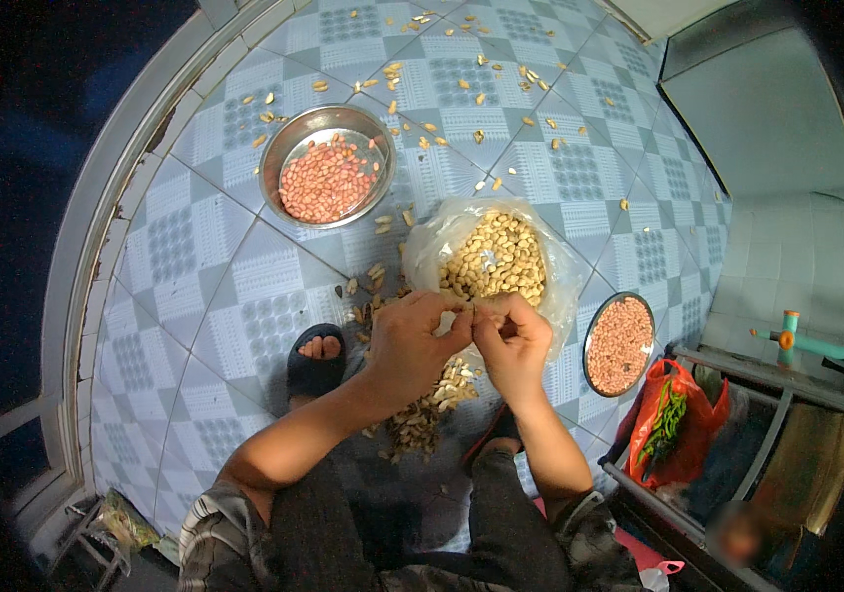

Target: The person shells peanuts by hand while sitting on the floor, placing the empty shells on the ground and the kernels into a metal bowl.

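Note:
My left hand [414, 344] and my right hand [514, 340] meet fingertip to fingertip, thumbs and forefingers pinched together on a peanut that the fingers almost wholly hide. Just beyond them stands an open clear plastic bag [564, 277] full of unshelled peanuts [500, 255]. Split peanut shells [414, 429] lie heaped on the floor below my hands, between my feet. A steel basin [270, 174] at the upper left holds shelled pink peanuts [326, 177]. More shelled peanuts [618, 344] fill a dark-rimmed round container [589, 370] right of the bag.
Loose shells [533, 78] are scattered over the patterned tile floor [274, 325]. On the right, a metal rack [766, 436] carries a red plastic bag [700, 451] with green peppers [665, 425] and a cardboard box [803, 466]. A teal pipe with a valve [814, 344] is behind it.

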Motion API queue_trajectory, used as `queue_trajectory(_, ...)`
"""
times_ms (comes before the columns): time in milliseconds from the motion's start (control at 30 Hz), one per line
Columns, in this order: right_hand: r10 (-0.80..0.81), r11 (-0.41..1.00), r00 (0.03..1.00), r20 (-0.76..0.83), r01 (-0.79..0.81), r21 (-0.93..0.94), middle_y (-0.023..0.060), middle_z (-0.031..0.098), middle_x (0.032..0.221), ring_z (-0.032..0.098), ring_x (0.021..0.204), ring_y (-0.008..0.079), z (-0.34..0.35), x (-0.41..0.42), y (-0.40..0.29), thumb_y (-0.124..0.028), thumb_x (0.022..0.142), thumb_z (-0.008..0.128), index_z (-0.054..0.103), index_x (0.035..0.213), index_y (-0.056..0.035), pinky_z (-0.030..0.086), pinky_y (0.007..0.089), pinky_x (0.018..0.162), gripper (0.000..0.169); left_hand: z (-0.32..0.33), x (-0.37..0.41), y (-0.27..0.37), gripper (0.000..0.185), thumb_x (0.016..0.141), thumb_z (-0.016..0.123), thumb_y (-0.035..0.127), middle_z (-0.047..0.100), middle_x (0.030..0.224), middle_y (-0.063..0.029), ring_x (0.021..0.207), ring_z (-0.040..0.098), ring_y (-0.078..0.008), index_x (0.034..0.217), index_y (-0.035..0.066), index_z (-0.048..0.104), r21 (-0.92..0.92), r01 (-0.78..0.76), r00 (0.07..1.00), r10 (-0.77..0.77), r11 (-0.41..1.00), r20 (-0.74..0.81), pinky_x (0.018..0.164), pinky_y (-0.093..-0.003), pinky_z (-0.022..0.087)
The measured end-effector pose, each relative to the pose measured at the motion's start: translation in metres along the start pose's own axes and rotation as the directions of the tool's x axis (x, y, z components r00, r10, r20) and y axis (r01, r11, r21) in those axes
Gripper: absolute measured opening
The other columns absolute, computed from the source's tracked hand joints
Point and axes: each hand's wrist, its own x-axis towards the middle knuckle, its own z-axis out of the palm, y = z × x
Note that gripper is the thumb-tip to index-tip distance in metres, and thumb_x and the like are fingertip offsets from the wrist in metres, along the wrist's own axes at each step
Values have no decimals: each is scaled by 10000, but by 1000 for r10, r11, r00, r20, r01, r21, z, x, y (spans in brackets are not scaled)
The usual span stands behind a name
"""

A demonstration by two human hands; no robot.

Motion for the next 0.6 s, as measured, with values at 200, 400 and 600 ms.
queue_trajectory(200, -35, 986, 978, -205, 67, 154, 3, 548, 721, 486, 639, 36, 11, 0, 5, 60, 798, 526, 568, 868, 14, 395, 172, 551, 93, 4, 12, 7, 107, 729, 649, 88, 573, 646, -98, 513, 538, -159, 815, 27, 631, -80, -50, 997, 45, 996, -61, 476, -290, 417)
queue_trajectory(400, 100, 899, 975, -198, -3, 438, 66, 592, 765, 567, 657, 104, 9, 3, 7, 45, 818, 505, 533, 888, 20, 472, 219, 571, 79, 8, 16, -3, 164, 821, 605, 137, 613, 678, -44, 586, 547, -82, 865, -20, 621, -447, 145, 989, -127, 882, 70, 535, -238, 441)
queue_trajectory(600, 185, 781, 982, -41, -122, 613, 133, 618, 812, 622, 669, 190, 1, 7, -14, -6, 841, 483, 508, 913, 15, 538, 298, 595, 80, 2, 20, 0, 187, 847, 536, 168, 518, 576, 20, 521, 460, -45, 859, 11, 637, -716, 392, 920, -237, 578, 312, 485, -198, 373)
